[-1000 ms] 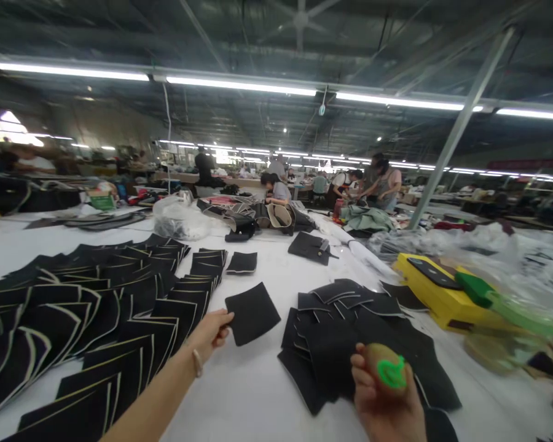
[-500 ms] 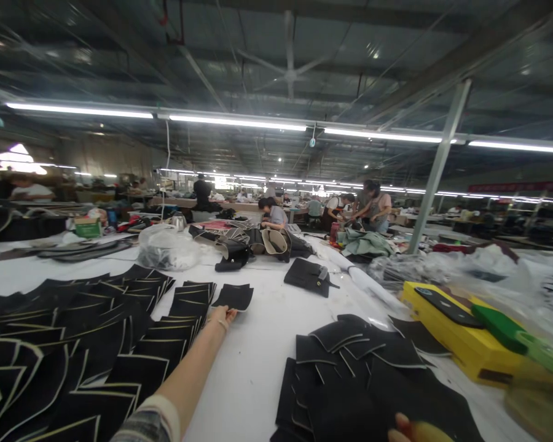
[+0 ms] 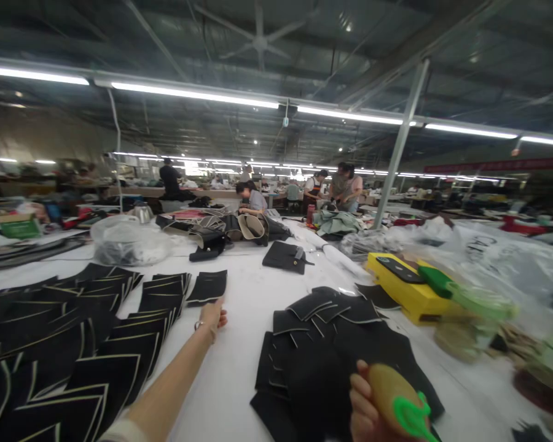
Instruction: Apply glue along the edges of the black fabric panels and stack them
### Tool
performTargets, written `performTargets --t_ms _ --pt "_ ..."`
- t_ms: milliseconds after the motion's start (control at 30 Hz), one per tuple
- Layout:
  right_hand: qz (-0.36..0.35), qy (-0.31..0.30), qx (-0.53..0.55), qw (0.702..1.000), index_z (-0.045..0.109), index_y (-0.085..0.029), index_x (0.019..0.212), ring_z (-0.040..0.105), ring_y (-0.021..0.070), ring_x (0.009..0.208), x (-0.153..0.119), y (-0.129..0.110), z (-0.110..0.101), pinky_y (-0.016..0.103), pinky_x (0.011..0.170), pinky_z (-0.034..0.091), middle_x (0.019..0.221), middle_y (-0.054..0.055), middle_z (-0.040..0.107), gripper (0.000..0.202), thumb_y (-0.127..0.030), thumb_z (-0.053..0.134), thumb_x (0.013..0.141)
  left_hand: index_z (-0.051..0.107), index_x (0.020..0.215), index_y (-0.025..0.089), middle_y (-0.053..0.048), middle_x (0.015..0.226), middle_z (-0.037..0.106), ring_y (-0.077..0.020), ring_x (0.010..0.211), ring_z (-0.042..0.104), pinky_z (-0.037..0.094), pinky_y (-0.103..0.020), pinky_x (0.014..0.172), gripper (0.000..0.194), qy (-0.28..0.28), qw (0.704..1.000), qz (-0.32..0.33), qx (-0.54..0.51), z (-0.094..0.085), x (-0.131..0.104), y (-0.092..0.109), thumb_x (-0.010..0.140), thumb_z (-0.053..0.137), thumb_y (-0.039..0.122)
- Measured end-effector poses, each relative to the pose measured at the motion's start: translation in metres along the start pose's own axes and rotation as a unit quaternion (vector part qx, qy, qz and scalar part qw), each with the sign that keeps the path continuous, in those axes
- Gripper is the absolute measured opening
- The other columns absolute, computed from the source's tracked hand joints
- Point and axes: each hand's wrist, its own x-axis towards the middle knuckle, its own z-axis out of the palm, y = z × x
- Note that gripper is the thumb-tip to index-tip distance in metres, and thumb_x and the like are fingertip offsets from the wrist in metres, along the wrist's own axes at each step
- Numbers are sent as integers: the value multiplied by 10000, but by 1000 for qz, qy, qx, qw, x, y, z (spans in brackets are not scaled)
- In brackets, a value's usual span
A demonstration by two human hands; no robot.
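My left hand [image 3: 213,317] is beside the near edge of a black panel [image 3: 208,287] with a pale edge. Its index fingertip reaches that edge, while the other fingers curl in with nothing visible in them. The panel lies flat, just right of an overlapping row of black panels [image 3: 152,331]. My right hand [image 3: 364,405] grips a rounded tan object [image 3: 389,393] with a bright green part on its end; I cannot make out its kind. Under and beside that hand is a loose pile of black panels [image 3: 322,362].
A yellow box [image 3: 387,288] carries a dark phone [image 3: 400,270]; a jar with a green lid [image 3: 482,299] stands beside it. Further back are a black flap bag [image 3: 283,256], a clear plastic bag [image 3: 126,239] and a heap of bag parts. Several people work behind.
My left hand has drawn back from the black panel, which stays beside the row. My right hand has come further into view with the tan object. The view has swung right and down.
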Motion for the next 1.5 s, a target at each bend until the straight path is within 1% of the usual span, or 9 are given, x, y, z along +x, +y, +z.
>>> performTargets --t_ms 200,367,567,833,967,1100,1300,1400,1500 --pt "-66 -37 47 996 534 -154 1211 532 99 663 -15 17 27 218 616 549 877 15 570 688 -446 827 661 655 955 188 -42 911 701 -254 926 643 492 -300 774 598 -196 962 99 161 45 -94 -48 426 891 335" --pt "-82 -51 42 994 557 -154 1180 562 101 691 -22 16 24 226 650 568 894 16 591 645 -472 813 680 597 1000 150 -47 783 690 -240 770 663 481 -308 660 499 -181 962 82 188 50 -113 -50 558 787 281" --pt "-85 -61 39 994 580 -148 1159 575 101 711 -36 18 35 219 677 563 906 23 603 612 -488 800 700 584 677 166 44 478 513 -134 470 504 340 -233 459 162 -172 972 57 146 36 -118 -45 605 706 246" --pt "-98 -63 18 993 596 -161 1136 567 98 716 -56 19 48 217 669 553 904 20 609 561 -526 757 741 442 497 194 82 395 371 -79 384 332 243 -201 415 200 -182 978 43 98 28 -146 -42 573 628 182" --pt "-102 -61 22 993 593 -144 1145 562 99 703 -65 19 47 220 665 555 901 27 608 576 -537 740 751 419 511 198 83 451 377 -84 446 357 275 -195 451 209 -167 978 97 82 4 -160 -24 606 605 187" --pt "-105 -52 15 993 571 -161 1169 546 94 691 -69 20 47 216 658 551 909 19 596 593 -538 742 744 425 532 197 81 502 362 -89 510 333 245 -194 473 231 -132 967 203 82 -46 -181 -5 596 646 200" --pt "-70 -26 12 997 563 -140 1164 523 97 650 -68 29 54 212 613 543 880 25 578 660 -524 792 678 534 619 241 32 591 504 -151 562 430 338 -246 511 128 -91 934 293 186 -114 -244 -19 635 659 260" --pt "-60 -18 -2 998 571 -153 1148 518 96 641 -68 36 57 207 602 542 868 17 576 659 -528 799 656 614 774 270 -16 756 611 -196 695 531 429 -283 626 43 -131 857 412 279 -131 -279 -35 748 585 252" --pt "-47 -25 -10 999 573 -151 1139 519 95 644 -67 39 59 200 602 537 869 18 577 641 -527 787 666 636 857 276 -42 883 667 -200 786 573 457 -303 714 198 -237 726 508 397 -145 -299 -53 812 489 151"
